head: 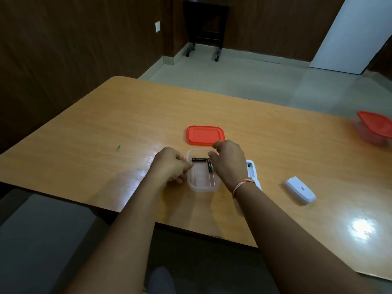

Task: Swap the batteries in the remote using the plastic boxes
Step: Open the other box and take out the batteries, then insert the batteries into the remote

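Both hands are at the clear box (201,185) near the table's (106,124) front edge: the left hand (169,166) grips its side, the right hand (229,162) hangs loose over two batteries (199,159) inside. The open remote (252,169) lies just beside it. Next, probably, she must pinch one battery out.

Two batteries (199,159) lie in the open box (201,187); its lid (205,135) behind, remote (252,170) and cover (299,191) to its right.

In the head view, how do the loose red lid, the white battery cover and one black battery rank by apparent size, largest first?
1. Loose red lid, clearly largest.
2. White battery cover, though it lies nearer the camera, which may inflate it.
3. Black battery in the clear box, smallest.
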